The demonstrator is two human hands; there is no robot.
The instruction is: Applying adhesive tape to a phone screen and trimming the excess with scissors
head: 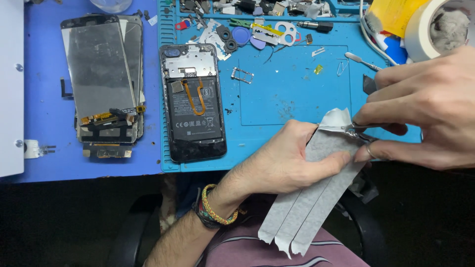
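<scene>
Left hand [284, 160] grips a stack of 3 grey tape strips [309, 198] at the near edge of the desk [89, 170]. Thumb lies across the face of the strips, the other fingers are curled behind; fully closed on them. The strips hang down and to the left, off the desk edge and over the person's lap, with their lower ends fanned slightly apart. A braided wristband [215, 205] sits on the left wrist.

Right hand [425, 113] holds small metal scissors [356, 131] pinched between thumb and fingers; closed on the tool. The blades meet the upper end of the strips, where a white corner of backing [337, 118] is peeled up. How far the blades are apart cannot be told.

On the blue work mat [287, 99]: an opened phone [193, 101], back cover off, with black battery and an orange flex cable exposed, lying well left of the hands. A small metal SIM tray [242, 75] lies just right of it. A metal spudger [362, 61] lies near the right hand's knuckles. Loose small parts and picks fill the mat's top tray [257, 24]. A roll of white tape [438, 27] sits at top right.

Left of the mat, 2 stacked screen panels [101, 76] with flex cables rest on the blue desk.
</scene>
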